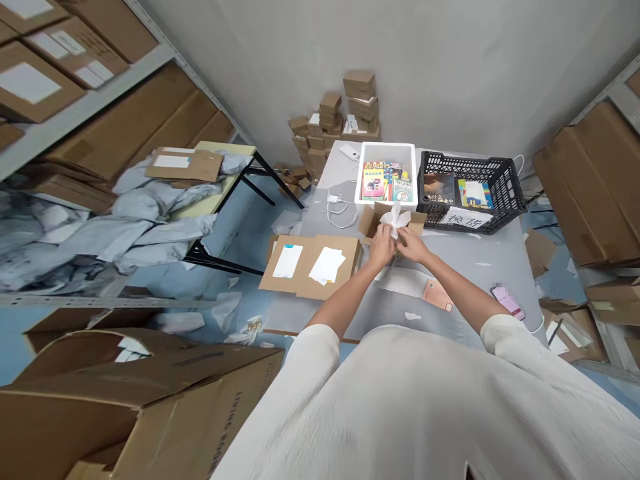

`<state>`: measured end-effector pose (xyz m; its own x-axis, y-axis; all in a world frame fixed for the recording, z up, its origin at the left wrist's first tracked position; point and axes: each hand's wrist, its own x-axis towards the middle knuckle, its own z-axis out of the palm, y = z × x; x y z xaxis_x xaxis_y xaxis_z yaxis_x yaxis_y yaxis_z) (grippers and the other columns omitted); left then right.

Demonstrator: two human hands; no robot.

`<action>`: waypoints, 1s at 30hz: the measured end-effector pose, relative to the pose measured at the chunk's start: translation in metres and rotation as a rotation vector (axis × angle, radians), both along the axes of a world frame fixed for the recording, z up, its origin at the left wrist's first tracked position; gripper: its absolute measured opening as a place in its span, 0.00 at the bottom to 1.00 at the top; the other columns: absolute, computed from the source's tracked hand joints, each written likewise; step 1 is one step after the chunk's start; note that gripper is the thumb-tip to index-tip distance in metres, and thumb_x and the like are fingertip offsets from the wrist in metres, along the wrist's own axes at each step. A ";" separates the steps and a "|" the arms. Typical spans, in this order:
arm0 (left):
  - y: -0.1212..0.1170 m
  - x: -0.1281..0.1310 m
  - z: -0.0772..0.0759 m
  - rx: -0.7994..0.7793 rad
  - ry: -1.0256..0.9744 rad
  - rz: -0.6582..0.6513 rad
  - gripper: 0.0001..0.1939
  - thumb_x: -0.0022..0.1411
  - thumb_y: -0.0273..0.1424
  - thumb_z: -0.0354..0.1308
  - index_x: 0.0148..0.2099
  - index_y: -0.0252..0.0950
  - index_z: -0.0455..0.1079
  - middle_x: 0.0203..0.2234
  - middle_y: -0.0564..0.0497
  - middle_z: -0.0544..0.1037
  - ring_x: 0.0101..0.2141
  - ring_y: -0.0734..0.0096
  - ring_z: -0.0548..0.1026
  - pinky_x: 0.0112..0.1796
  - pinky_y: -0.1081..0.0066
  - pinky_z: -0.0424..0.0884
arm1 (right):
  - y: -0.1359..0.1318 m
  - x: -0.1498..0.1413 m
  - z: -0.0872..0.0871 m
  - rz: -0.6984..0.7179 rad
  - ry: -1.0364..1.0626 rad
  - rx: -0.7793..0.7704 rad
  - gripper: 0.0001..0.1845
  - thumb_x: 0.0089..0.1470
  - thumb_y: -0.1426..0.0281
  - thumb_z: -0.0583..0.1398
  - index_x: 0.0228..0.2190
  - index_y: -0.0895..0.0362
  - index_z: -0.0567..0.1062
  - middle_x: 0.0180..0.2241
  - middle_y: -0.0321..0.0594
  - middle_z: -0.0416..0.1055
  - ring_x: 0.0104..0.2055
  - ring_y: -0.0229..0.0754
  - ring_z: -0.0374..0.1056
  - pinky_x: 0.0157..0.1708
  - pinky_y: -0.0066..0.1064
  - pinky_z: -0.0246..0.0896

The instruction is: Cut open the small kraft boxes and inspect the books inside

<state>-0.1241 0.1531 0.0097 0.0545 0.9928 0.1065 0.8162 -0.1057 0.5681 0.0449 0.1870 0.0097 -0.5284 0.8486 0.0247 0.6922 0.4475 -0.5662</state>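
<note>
A small cardboard box point(369, 222) stands on the table with its flaps up, and crumpled white tissue paper point(396, 217) rises out of it. My left hand point(383, 247) is closed at the paper's left side, fingers curled over the box. From the right, my right hand point(412, 245) pinches at the same paper, close to my left. The hands hide most of the inside of the box. Under my wrists lie a white sheet point(404, 281) and a salmon-coloured booklet or card point(438, 295).
Behind the box stand a white foam bin point(359, 183) of books and a black crate point(507, 187) with books. Flattened cardboard point(306, 268) with labels lies left. A phone point(509, 301) is at the right. Shelves with grey parcels point(150, 200) line the left.
</note>
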 end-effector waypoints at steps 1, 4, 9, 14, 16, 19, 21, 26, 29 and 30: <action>0.002 -0.003 -0.002 -0.034 0.025 -0.013 0.25 0.70 0.18 0.50 0.65 0.39 0.68 0.62 0.39 0.72 0.58 0.51 0.77 0.55 0.58 0.74 | 0.007 -0.003 -0.005 -0.001 -0.043 -0.035 0.29 0.65 0.67 0.55 0.64 0.56 0.76 0.62 0.55 0.75 0.64 0.62 0.68 0.63 0.52 0.66; 0.008 -0.007 -0.008 -0.135 0.124 -0.076 0.26 0.71 0.18 0.50 0.66 0.40 0.69 0.63 0.40 0.75 0.59 0.51 0.77 0.59 0.57 0.70 | 0.022 -0.007 -0.017 -0.001 -0.208 -0.157 0.23 0.68 0.69 0.51 0.55 0.55 0.81 0.60 0.53 0.78 0.62 0.62 0.70 0.62 0.52 0.65; 0.018 -0.008 -0.014 -0.275 0.220 -0.161 0.24 0.71 0.18 0.50 0.64 0.38 0.73 0.59 0.39 0.82 0.61 0.51 0.77 0.62 0.54 0.63 | 0.030 -0.006 -0.027 -0.009 -0.287 -0.229 0.24 0.70 0.70 0.51 0.58 0.55 0.81 0.57 0.52 0.81 0.62 0.63 0.71 0.63 0.53 0.61; 0.026 -0.001 -0.014 -0.332 0.294 -0.121 0.19 0.76 0.28 0.51 0.62 0.33 0.75 0.57 0.34 0.83 0.64 0.45 0.73 0.67 0.46 0.56 | 0.028 0.006 -0.029 -0.075 -0.164 -0.080 0.25 0.70 0.67 0.55 0.61 0.56 0.81 0.58 0.55 0.78 0.62 0.63 0.68 0.62 0.54 0.62; 0.028 0.001 -0.011 -0.344 0.311 -0.087 0.18 0.77 0.31 0.51 0.59 0.33 0.78 0.57 0.33 0.83 0.64 0.43 0.72 0.67 0.44 0.54 | 0.026 0.012 -0.029 -0.089 -0.084 -0.007 0.22 0.70 0.66 0.55 0.55 0.55 0.85 0.53 0.54 0.77 0.59 0.61 0.68 0.61 0.53 0.62; 0.027 0.004 -0.004 -0.280 0.318 -0.040 0.17 0.77 0.32 0.52 0.58 0.33 0.79 0.58 0.34 0.82 0.64 0.43 0.72 0.66 0.46 0.56 | 0.024 0.023 -0.028 -0.083 0.052 0.061 0.19 0.69 0.68 0.56 0.50 0.53 0.86 0.49 0.50 0.77 0.58 0.58 0.69 0.62 0.51 0.63; 0.024 0.006 0.001 -0.213 0.307 -0.023 0.17 0.76 0.30 0.52 0.58 0.35 0.79 0.58 0.35 0.81 0.62 0.43 0.73 0.65 0.48 0.58 | 0.022 0.031 -0.028 -0.089 0.114 0.072 0.19 0.68 0.69 0.56 0.48 0.52 0.86 0.48 0.49 0.78 0.57 0.57 0.70 0.61 0.50 0.64; 0.005 0.020 0.014 -0.090 0.265 -0.056 0.17 0.74 0.27 0.53 0.57 0.39 0.80 0.55 0.38 0.82 0.60 0.45 0.75 0.63 0.49 0.59 | 0.006 0.059 -0.031 -0.167 0.199 0.084 0.19 0.66 0.69 0.57 0.47 0.53 0.87 0.47 0.48 0.79 0.54 0.56 0.71 0.60 0.49 0.66; -0.010 0.035 0.017 -0.041 0.238 -0.120 0.17 0.74 0.26 0.53 0.57 0.39 0.79 0.54 0.39 0.82 0.59 0.46 0.75 0.62 0.49 0.60 | -0.009 0.083 -0.039 -0.227 0.214 0.081 0.19 0.66 0.69 0.56 0.46 0.52 0.87 0.47 0.47 0.80 0.54 0.55 0.72 0.60 0.48 0.67; -0.015 0.041 0.017 -0.029 0.228 -0.150 0.17 0.74 0.26 0.52 0.57 0.39 0.79 0.54 0.39 0.82 0.59 0.46 0.75 0.62 0.49 0.60 | -0.015 0.092 -0.043 -0.245 0.210 0.072 0.19 0.66 0.70 0.56 0.46 0.52 0.87 0.47 0.47 0.80 0.54 0.55 0.72 0.60 0.48 0.67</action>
